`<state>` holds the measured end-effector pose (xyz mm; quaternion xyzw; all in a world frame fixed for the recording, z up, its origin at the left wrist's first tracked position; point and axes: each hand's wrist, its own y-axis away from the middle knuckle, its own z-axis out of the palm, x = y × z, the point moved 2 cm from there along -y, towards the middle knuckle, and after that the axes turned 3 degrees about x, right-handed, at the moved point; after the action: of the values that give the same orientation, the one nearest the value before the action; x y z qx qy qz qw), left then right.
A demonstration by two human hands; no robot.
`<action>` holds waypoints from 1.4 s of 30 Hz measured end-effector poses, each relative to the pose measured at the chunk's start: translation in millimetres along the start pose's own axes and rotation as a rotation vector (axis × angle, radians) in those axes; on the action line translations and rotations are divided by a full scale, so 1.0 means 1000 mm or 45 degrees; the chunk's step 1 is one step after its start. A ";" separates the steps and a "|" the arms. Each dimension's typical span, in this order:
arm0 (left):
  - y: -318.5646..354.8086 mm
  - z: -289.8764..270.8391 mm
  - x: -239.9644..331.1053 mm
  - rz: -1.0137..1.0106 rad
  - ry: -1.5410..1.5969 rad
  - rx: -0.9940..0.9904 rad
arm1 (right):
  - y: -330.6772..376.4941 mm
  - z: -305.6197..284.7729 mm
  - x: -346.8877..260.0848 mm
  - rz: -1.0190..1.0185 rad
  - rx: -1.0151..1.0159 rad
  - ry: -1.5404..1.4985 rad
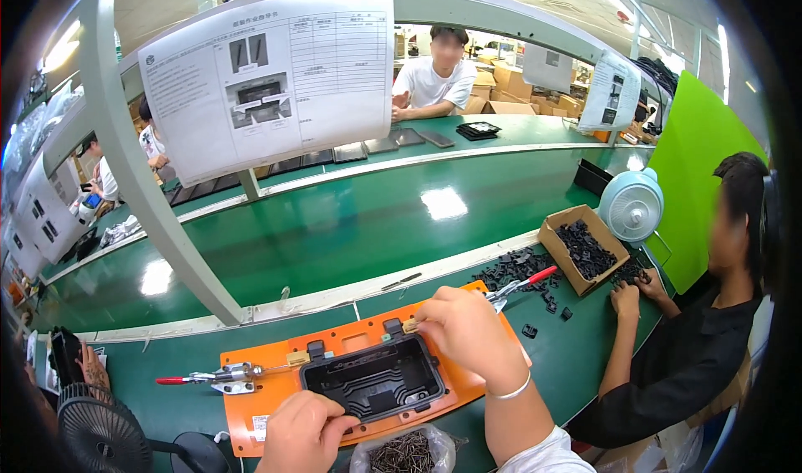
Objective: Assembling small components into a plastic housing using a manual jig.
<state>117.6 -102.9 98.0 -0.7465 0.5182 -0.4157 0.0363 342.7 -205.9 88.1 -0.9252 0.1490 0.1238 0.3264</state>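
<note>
An open black plastic case [373, 383] sits in an orange fixture plate [251, 414] on the green bench. My right hand [472, 331] is closed in a pinch at the case's far right hinge, next to a small brass-coloured block [410, 326]; what its fingertips hold is hidden. My left hand [302, 431] is at the case's near left corner, thumb and fingers pressed together; I cannot make out anything between them. Toggle clamps with red handles, one on the left [219, 377] and one on the right [522, 286], flank the fixture.
A plastic bag of thin metal pins [405, 455] stands just in front of the fixture. To the right are loose black parts [522, 268], a cardboard box [576, 283] of them and a co-worker's hands [631, 293]. A black fan [104, 431] stands at the near left.
</note>
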 end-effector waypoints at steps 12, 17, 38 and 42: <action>-0.017 -0.010 -0.022 0.044 -0.136 0.170 | 0.005 0.017 0.001 0.062 -0.107 0.143; -0.023 -0.007 -0.039 0.050 -0.091 0.204 | -0.001 0.017 0.005 0.054 -0.126 0.136; -0.031 0.005 -0.065 0.053 -0.194 0.190 | 0.001 0.016 0.006 0.072 -0.136 0.031; -0.032 0.005 -0.068 0.108 -0.228 0.216 | 0.000 0.019 0.006 0.059 -0.105 -0.004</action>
<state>137.1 -35.6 70.4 -0.7523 0.5070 -0.3879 0.1630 346.1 -195.0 72.2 -0.9340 0.1644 0.1389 0.2852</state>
